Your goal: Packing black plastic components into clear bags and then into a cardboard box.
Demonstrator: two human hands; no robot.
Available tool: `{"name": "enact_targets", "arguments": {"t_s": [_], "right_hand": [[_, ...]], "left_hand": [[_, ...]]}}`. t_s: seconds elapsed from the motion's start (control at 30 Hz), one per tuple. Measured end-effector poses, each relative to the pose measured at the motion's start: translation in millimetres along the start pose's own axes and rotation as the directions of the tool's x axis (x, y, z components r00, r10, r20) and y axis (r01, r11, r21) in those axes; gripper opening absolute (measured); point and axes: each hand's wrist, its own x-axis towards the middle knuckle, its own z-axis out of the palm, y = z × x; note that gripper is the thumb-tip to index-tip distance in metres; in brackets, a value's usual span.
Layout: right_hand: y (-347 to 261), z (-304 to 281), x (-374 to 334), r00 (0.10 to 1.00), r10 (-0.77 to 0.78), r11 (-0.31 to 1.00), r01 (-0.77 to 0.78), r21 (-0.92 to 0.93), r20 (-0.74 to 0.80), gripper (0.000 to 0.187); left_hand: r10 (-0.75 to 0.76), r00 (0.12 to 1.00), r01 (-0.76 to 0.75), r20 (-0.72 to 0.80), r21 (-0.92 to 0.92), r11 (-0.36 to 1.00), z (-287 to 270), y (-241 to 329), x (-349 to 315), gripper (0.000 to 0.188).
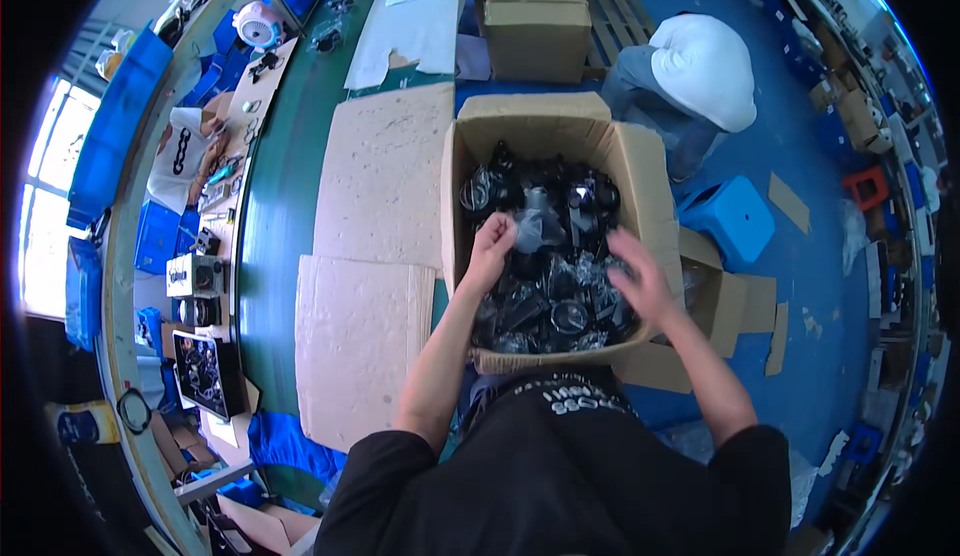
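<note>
A large open cardboard box [628, 146] stands in front of me, filled with black parts [570, 316], several of them wrapped in clear plastic; their exact kind is hard to make out. Over its left side, my left hand [490, 250] is closed in a pinch at the edge of a clear plastic bag [540, 228]. Whether anything lies inside that bag I cannot tell. Above the right side of the box, my right hand [642, 278] has its fingers apart and curved, with nothing visible in them.
Flat cardboard sheets [380, 186] lie on a green bench [285, 206] to the left. A person in a white top [705, 71] bends down at the far right, near a blue stool [735, 218]. Closed cartons [538, 36] stand behind the box, and an opened carton [735, 306] lies right of it.
</note>
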Motion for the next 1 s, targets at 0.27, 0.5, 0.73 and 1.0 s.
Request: {"name": "enact_targets", "arguments": {"t_s": [0.27,0.5,0.73,1.0], "right_hand": [[42,86,93,0.673,-0.011,0.421,-0.668,0.614,0.739,0.062],[45,86,58,0.873,-0.066,0.959,-0.078,0.272,0.484,0.068],[6,43,115,0.896,0.005,0.405,-0.408,0.818,0.445,0.043],[-7,8,50,0.943,-0.108,0.838,0.256,-0.481,0.314,0.035]], "left_hand": [[0.009,0.998,0.037,0.058,-0.746,0.664,24,30,1,0.01],[-0.05,0.979,-0.068,-0.195,-0.556,0.829,1,65,-13,0.009],[0.402,0.915,-0.341,-0.016,0.502,0.795,59,101,9,0.02],[-0.414,0.898,-0.154,0.152,0.988,0.027,29,33,-89,0.038]]}}
